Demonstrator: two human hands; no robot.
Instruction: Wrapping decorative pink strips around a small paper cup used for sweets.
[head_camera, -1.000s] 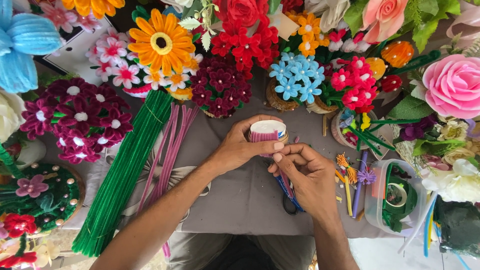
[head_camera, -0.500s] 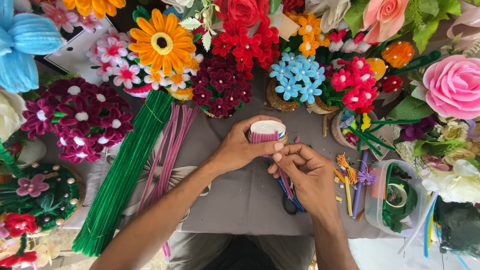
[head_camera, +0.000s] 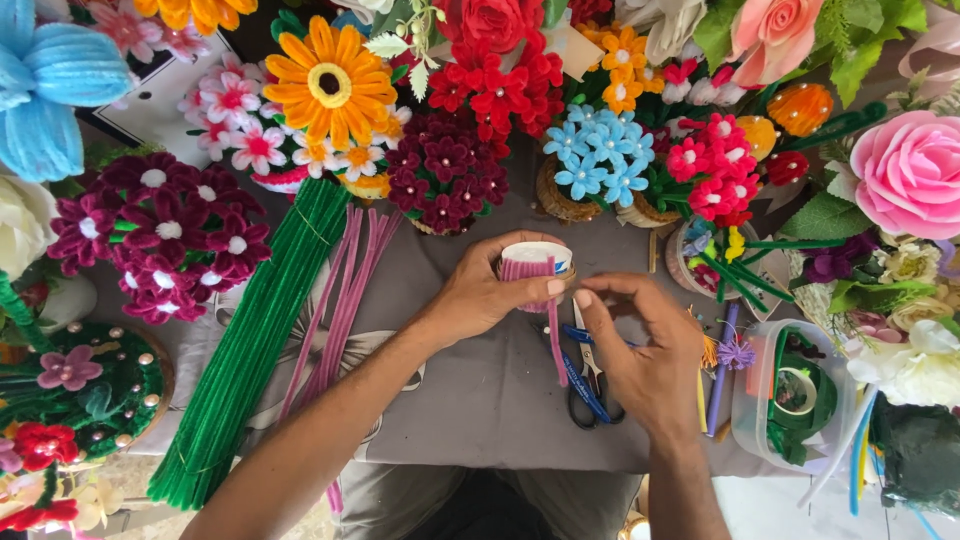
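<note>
**Pink pipe cleaner being wound on a small round form**

Fuzzy pink pipe cleaner (head_camera: 553, 330) is wrapping around a small white cylinder (head_camera: 537, 262), which the left hand (head_camera: 480, 297) is gripping, fingers closed around its side above the grey cloth (head_camera: 480, 400). The right hand (head_camera: 645, 355) is pinching the strand's upper part between narrow fingertips, just beside the left thumb. Compared with a second ago, both hands are sitting almost unchanged; only the right fingers are shifting slightly, so the winding looks like slow, fine work. Scissors (head_camera: 590, 385) are lying partly hidden under the right hand. How many turns are wound is hard to tell. Green stems (head_camera: 250, 350) are lying nearby.
</note>
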